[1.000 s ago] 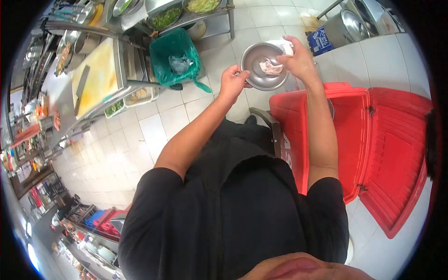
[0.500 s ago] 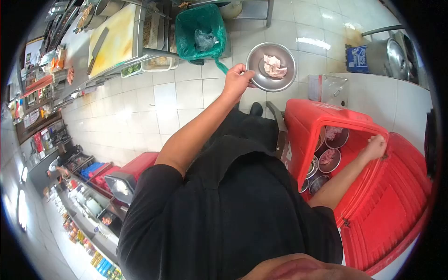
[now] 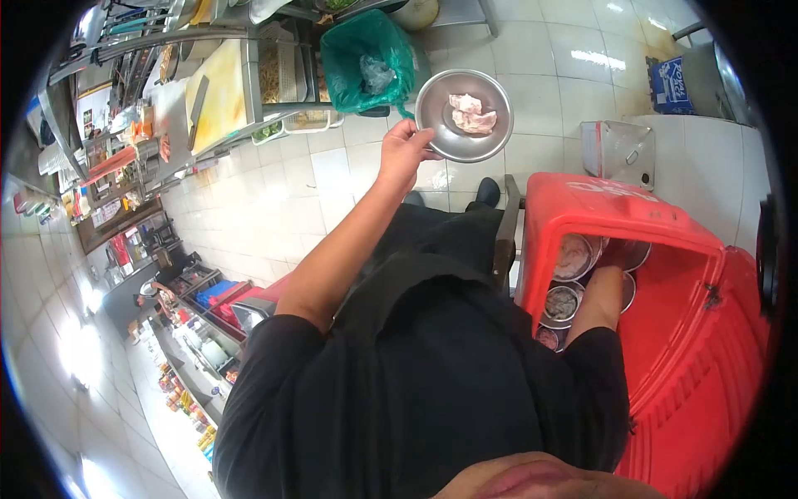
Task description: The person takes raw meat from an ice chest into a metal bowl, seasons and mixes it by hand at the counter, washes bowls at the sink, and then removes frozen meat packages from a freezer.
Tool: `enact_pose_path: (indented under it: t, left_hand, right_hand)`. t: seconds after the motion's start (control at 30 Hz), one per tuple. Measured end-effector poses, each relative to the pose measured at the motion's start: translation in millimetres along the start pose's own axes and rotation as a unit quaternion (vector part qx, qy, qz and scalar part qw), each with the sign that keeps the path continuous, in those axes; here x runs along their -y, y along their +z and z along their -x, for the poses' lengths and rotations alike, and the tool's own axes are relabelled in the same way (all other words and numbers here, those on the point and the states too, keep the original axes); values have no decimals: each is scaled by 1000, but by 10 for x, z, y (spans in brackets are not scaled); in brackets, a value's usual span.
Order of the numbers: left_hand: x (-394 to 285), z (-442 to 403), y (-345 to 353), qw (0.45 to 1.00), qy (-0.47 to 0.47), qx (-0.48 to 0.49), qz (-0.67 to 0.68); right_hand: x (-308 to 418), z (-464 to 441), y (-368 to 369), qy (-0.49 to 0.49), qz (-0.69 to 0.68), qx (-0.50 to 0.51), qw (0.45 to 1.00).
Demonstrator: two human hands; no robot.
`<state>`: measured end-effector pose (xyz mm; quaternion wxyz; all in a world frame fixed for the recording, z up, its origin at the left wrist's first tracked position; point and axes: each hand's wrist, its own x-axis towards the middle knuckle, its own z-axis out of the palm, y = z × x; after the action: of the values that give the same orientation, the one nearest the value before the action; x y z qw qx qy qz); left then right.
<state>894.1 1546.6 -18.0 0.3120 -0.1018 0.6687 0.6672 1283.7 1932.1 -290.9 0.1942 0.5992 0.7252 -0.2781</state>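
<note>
My left hand [image 3: 405,152] pinches the rim of a round steel bowl [image 3: 439,137], thumb over the edge. Pieces of pale pink meat [image 3: 472,121] lie in that bowl. My right forearm reaches down into the open red cooler [image 3: 636,208], and the hand is hidden inside it. Around the forearm stand several metal bowls, among them one with pale pink contents [image 3: 572,256] and one with greyish contents [image 3: 560,303].
A green-lined bin [image 3: 345,62] stands beyond my left hand. Left of it, a knife lies on a cutting board [image 3: 223,96]. A metal box [image 3: 623,154] and a blue bag [image 3: 672,85] are beyond the cooler. A person [image 3: 152,289] stands far left.
My right hand has left the bowl of meat and gone down into the cooler. My left hand alone now holds that bowl. The view has shifted, showing bowls inside the cooler.
</note>
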Motion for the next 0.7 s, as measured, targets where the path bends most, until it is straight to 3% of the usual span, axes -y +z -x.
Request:
enact_pose_path:
  t: [0.7]
  left_hand:
    - [52, 183, -40, 1000, -12, -8, 6]
  right_hand:
    - [-150, -48, -127, -95, -55, 76, 991]
